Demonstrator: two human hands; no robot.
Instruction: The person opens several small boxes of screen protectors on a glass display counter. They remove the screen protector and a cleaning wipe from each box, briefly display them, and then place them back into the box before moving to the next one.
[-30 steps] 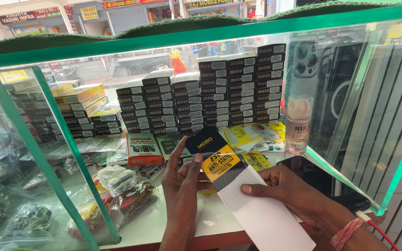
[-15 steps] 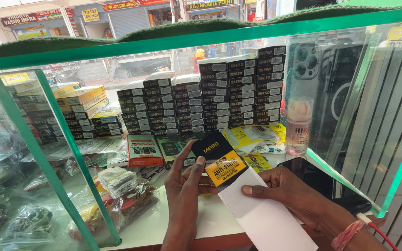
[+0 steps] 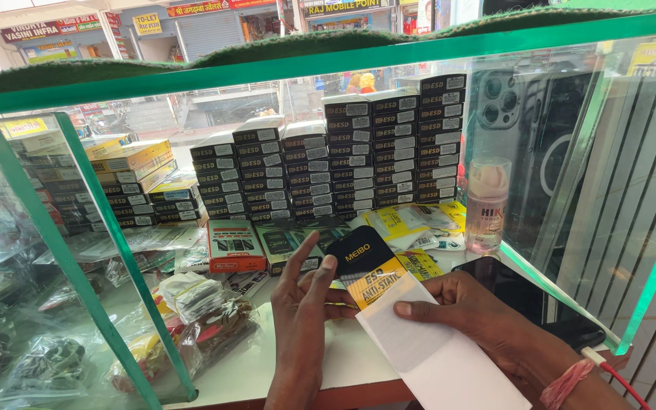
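Observation:
My left hand (image 3: 303,319) reaches up from below, its fingertips touching the black end of a long flat sleeve packet (image 3: 411,334) with a yellow band and a white body. My right hand (image 3: 471,313) holds the packet from the right, thumb pressed on its white middle. The packet lies slanted over the white counter (image 3: 282,372), black end pointing up and left. A red thread band (image 3: 567,380) circles my right wrist.
Stacks of small black boxes (image 3: 343,156) fill the back of the glass case. A red box (image 3: 234,247), yellow packets (image 3: 415,224), a clear bottle (image 3: 487,205) and a dark phone (image 3: 529,292) lie nearby. Green-edged glass panels (image 3: 108,250) stand left and right, with bagged items (image 3: 191,319) on the left.
The packet has slid slightly right and lower between my hands. My left fingers have spread at its black end; my right thumb stays on the white part.

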